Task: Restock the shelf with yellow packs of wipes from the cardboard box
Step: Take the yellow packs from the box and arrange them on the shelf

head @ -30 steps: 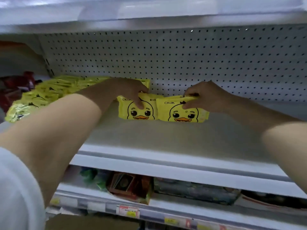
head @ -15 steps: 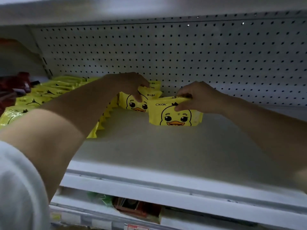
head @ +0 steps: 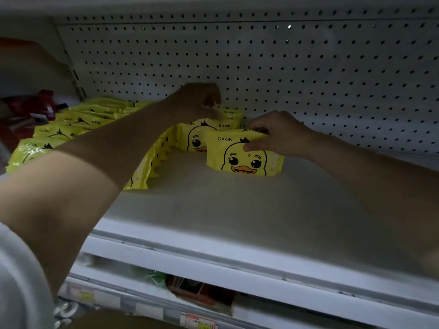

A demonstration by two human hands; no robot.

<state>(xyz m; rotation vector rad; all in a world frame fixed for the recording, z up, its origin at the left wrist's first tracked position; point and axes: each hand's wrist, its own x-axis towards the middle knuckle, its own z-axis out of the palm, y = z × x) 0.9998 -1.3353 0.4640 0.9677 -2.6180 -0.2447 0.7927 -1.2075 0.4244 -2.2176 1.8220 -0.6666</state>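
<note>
The big white shelf [head: 237, 210] is mostly bare on its right side. Behind it stands a white back wall [head: 308, 79] full of little holes. Under it is a lower shelf [head: 213, 290] with dark and green things on it, too blurry to name, and a price tag [head: 199, 321] on its front edge.

The left arm [head: 107, 157] reaches across from the near left corner and hides part of what lies behind it. A long row of yellow packs [head: 71, 129] fills the left side of the big shelf, packed close and leaning. Some red things [head: 35, 105] sit past the row, at the far left.

Two more packs with a duck face stand up near the back wall. The back pack [head: 202, 134] stands right at the end of the row. The left hand [head: 199, 100] is over it with fingers bent, and one fingertip [head: 217, 116] touches its top edge. I cannot tell if that hand really holds it.

The front pack [head: 244, 155] stands just in front of the back pack and a bit to the right, covering one corner of it. The right hand [head: 278, 134] holds it at its top right corner, fingers [head: 261, 130] curled over the top and the thumb [head: 249, 147] pressed on the duck side.
</note>
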